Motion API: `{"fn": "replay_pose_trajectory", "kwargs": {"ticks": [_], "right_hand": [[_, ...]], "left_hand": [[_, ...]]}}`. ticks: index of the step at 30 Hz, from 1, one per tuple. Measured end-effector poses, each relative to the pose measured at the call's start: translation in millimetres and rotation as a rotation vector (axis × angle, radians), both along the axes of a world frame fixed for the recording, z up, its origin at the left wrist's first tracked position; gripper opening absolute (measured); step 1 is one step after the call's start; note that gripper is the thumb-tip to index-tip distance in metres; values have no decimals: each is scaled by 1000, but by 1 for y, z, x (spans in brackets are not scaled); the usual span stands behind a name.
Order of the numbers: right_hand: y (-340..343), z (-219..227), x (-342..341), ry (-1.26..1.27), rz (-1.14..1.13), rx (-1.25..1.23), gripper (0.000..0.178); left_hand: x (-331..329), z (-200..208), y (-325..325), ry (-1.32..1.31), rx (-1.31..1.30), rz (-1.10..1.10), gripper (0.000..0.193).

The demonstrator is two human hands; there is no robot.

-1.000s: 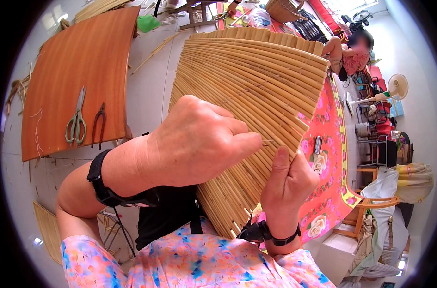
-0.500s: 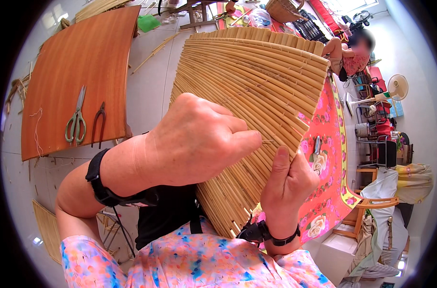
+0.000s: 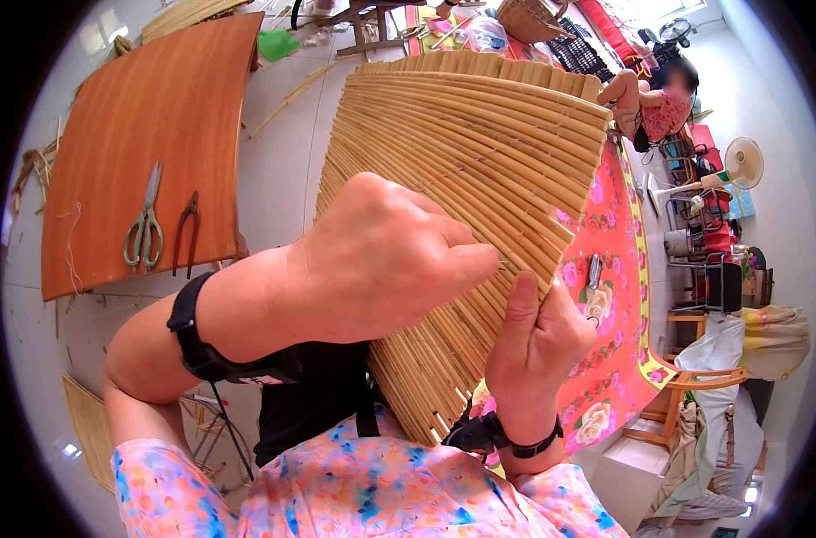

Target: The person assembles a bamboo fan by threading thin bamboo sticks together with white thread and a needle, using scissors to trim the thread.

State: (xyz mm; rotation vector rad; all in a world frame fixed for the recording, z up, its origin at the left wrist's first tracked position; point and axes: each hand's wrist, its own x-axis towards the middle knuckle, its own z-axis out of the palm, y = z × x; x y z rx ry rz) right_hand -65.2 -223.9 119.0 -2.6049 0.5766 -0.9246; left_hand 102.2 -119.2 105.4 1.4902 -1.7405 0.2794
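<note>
A mat of thin bamboo rods (image 3: 480, 152), bound in rows with fine thread, slants across the middle in front of me. My left hand (image 3: 394, 255) is closed in a fist above it, thumb and forefinger pinched close to the mat's right edge. Whatever the pinch holds is too small or hidden to name. At that edge, my right hand (image 3: 541, 330) grips the mat, thumb on top and fingers curled underneath. The two thumbs are close together. Beyond the right hand, a small silver tool (image 3: 594, 271) lies on a red floral cloth (image 3: 596, 377).
On the left stands a brown wooden board (image 3: 157, 117) bearing green-handled scissors (image 3: 144, 224), pliers (image 3: 187, 235) and loose white thread (image 3: 69, 242). Another person (image 3: 666, 112) sits at the far right, near a standing fan (image 3: 742, 163). A wicker basket (image 3: 527, 20) is at the back.
My left hand has shifted slightly to the right along the mat's edge, still closed. The right hand keeps its grip in nearly the same place.
</note>
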Motion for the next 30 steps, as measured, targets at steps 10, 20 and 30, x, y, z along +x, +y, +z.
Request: {"fn": "replay_pose_trajectory", "kwargs": {"ticks": [10,20,30], "right_hand": [[4,4,-4,-1,42,176,17],[8,-31,-16,-318,194,333,47],[14,-53,-11,-603,256,642,51]], "left_hand": [[1,17,10,4,199,7,10],[5,42,27,204,431,16,12],[-2,62,26,350,661,90,13]]}}
